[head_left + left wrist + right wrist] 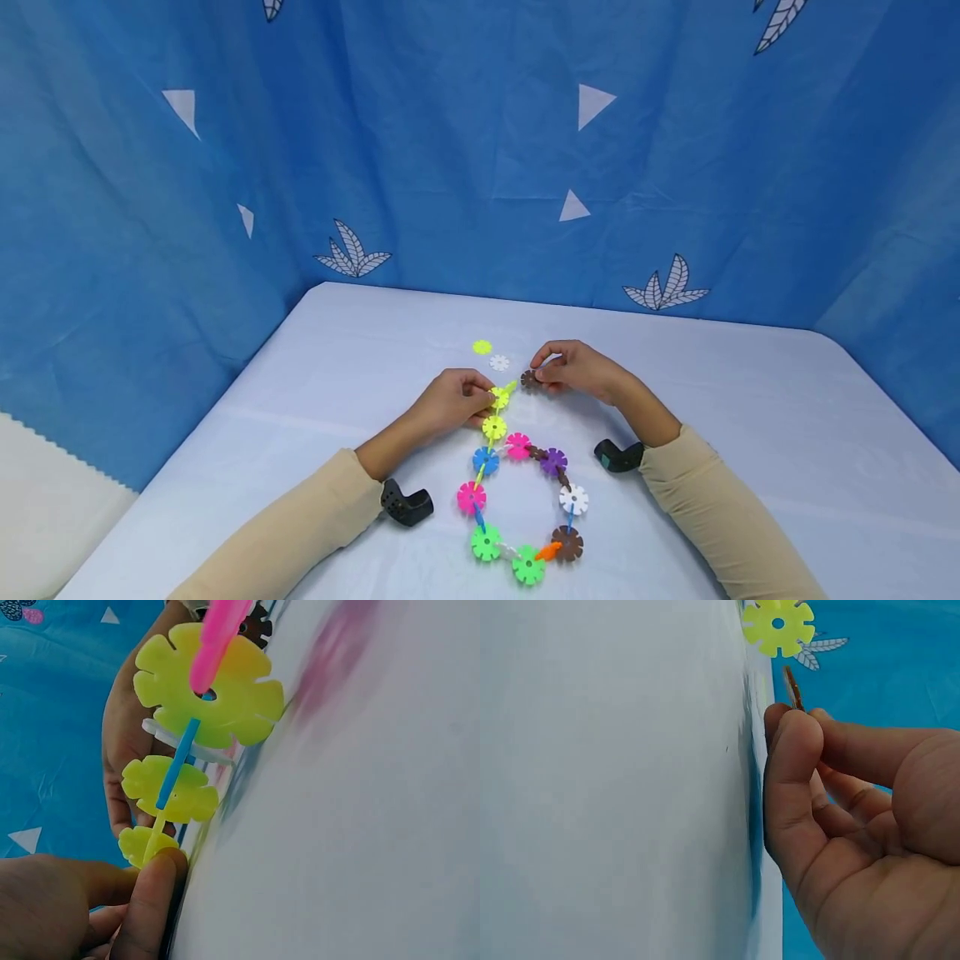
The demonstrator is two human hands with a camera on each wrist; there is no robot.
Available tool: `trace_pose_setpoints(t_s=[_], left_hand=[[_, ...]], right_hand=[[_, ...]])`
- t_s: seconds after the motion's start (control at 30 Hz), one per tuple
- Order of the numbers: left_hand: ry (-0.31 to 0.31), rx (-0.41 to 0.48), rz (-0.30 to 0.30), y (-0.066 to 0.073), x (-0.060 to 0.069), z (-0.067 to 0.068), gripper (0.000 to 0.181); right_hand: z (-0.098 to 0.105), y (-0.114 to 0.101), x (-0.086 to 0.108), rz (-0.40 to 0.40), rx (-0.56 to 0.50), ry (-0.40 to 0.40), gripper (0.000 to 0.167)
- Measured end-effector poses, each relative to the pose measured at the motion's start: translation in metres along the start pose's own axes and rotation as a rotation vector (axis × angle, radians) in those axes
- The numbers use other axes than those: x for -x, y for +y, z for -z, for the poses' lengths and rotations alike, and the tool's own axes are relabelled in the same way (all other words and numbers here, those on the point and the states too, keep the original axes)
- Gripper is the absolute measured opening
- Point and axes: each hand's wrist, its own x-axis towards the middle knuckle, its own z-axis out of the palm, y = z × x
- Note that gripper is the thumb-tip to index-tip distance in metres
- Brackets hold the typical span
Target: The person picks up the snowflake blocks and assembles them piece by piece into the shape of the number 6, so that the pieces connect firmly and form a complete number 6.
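Observation:
Notched plastic discs, slotted edge to edge, form a ring with a short branch at its far side. My left hand (452,402) pinches the yellow disc (499,397) at the branch's far end; in the left wrist view, thumb and finger grip a small yellow disc (142,846). Between my right thumb and fingers is a brown disc (528,381), seen edge-on in the right wrist view. That right hand (579,369) stays just above the table, right of the branch tip, a small gap separating the brown disc from it.
Beyond the hands, a loose yellow disc (482,347) and a white disc (498,362) lie on the white table (360,333). Nearer me is the ring, with a green disc (528,567) and a purple disc (553,462) among its pieces. A blue curtain (465,150) hangs behind.

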Motion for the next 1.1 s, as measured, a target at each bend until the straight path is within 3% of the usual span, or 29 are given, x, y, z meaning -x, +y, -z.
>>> trace_pose_setpoints(t_s=[0.37, 0.67, 1.1], left_hand=[[-0.048, -0.056, -0.055, 0.001, 0.004, 0.000, 0.016], [-0.097, -0.073, -0.118, 0.000, -0.003, 0.004, 0.016], [-0.115, -0.066, -0.122, -0.001, -0.009, 0.004, 0.014]], right_hand=[[-0.009, 0.002, 0.000, -0.002, -0.040, -0.032, 0.013], [-0.012, 0.003, -0.002, -0.029, -0.065, -0.047, 0.011], [-0.013, 0.003, -0.002, -0.005, -0.107, -0.090, 0.004]])
